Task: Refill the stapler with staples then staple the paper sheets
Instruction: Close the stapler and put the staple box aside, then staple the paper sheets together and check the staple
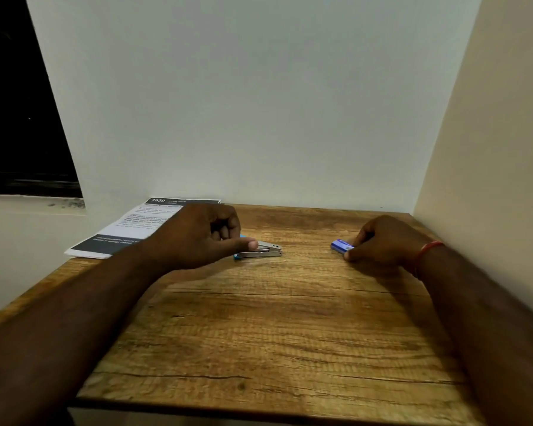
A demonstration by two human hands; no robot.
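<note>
A small metal stapler (266, 249) with blue trim lies on the wooden table (259, 327) near the far middle. My left hand (197, 235) is over its rear end, fingers curled and thumb lying along its top; most of the stapler's back is hidden by the hand. Over to the right, my right hand (385, 241) grips a small blue staple box (340, 245) on the table, with the box's left end sticking out of the fingers. Printed paper sheets (130, 229) lie at the far left corner, partly behind my left hand.
White walls close the table in at the back and on the right. A dark window opening (19, 118) is at the upper left. The table's front edge (259, 407) is near me. A red thread band (428, 250) circles my right wrist.
</note>
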